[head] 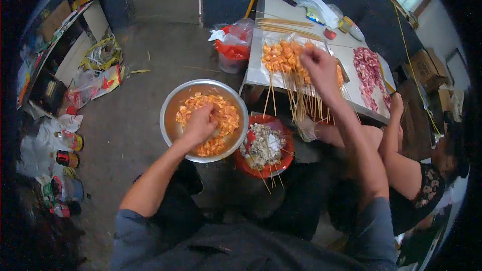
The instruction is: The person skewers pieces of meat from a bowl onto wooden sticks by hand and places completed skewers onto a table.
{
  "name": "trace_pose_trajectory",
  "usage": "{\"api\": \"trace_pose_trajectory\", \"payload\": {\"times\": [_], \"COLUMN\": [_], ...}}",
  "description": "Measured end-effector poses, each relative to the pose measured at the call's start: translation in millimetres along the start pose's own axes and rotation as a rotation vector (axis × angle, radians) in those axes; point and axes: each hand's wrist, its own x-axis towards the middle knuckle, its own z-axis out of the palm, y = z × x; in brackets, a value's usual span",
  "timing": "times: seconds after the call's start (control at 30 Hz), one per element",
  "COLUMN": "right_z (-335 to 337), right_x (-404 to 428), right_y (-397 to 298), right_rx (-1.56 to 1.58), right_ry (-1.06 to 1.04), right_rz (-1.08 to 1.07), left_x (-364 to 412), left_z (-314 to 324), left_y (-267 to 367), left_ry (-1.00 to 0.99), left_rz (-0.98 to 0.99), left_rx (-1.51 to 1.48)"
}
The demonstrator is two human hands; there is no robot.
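My left hand (pixel 202 125) reaches into a wide stainless steel bowl (pixel 165 128) of orange marinated meat pieces (pixel 226 114). Its fingers are bent at the meat, and whether they pinch a piece is hidden. Over the table's near edge, my right hand (pixel 319 68) hovers with curled fingers, in front of a pile of skewered orange meat (pixel 282 56). I cannot make out anything between those fingers. Bare ends of the bamboo skewers (pixel 299 94) stick out past the edge towards me. Several loose bamboo skewers (pixel 288 24) lie farther back.
A red basin (pixel 288 154) of greyish scraps and sticks stands right of the bowl. Raw pink meat (pixel 365 71) lies across the white table (pixel 342 49), near another person's arm (pixel 391 131). Behind the bowl is a bag-lined bucket (pixel 231 60); jars (pixel 67 158) line the left.
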Motion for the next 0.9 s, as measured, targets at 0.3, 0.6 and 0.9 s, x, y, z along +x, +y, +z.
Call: {"api": "trace_pose_trajectory", "payload": {"times": [0.3,0.6,0.9], "right_z": [51.0,117.9,138.3], "right_x": [142.3,208.2,234.7], "right_y": [68.7,124.3,154.0], "right_rx": [-0.431,-0.802,-0.911], "right_ry": [-0.147,-0.639,-0.937], "right_rz": [-0.182,-0.183,-0.212], "left_x": [-8.0,-4.9,1.8], "left_z": [2.0,-0.4,2.8], "left_y": [40.3,45.8,47.9], "left_ry": [-0.237,-0.315,-0.426], "left_rz": [0.096,0.133,0.205], "left_rx": [0.158,0.072,0.095]}}
